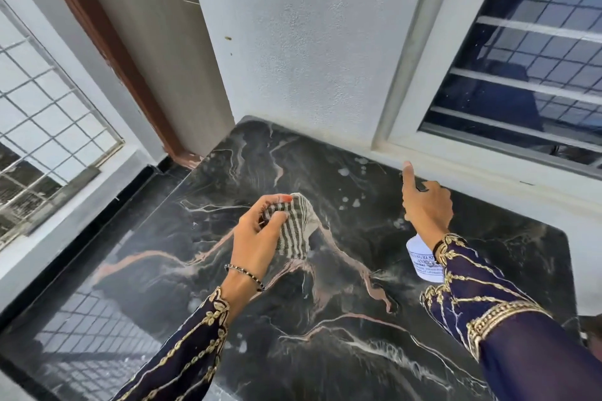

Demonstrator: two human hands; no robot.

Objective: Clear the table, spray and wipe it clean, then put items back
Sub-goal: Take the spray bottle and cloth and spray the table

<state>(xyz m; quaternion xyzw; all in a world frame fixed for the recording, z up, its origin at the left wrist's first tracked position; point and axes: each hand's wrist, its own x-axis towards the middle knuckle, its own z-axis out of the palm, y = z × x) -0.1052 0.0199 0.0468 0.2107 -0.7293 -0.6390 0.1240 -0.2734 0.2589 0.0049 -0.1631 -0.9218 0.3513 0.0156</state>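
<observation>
Black marble with pale pink and white veins makes up the worktop (325,319), which is set into a corner under a white wall (309,42) and a barred window (521,58). Small whitish droplets and foamy spots (350,203) lie scattered on the stone near the window sill, between the two hands.

On the left, the left hand (260,234) is raised over the middle of the worktop, wrist bent, back of the hand toward the camera. Its grip is closed on a bunched striped cloth (294,231), grey and white, pinched between thumb and curled fingers; the loose end hangs down toward the stone. A thin bracelet (244,272) circles that wrist, above a dark blue sleeve (195,352) with gold embroidery.

On the right, the right hand (426,205) reaches forward toward the sill, forearm stretched out from a matching embroidered sleeve. Its grip is wrapped around the neck of a white spray bottle (422,262), with the index finger extended up and forward; the nozzle itself is hidden behind the hand. The bottle's labelled body hangs below the wrist, tilted, and clear of the stone. The two hands are well apart.
</observation>
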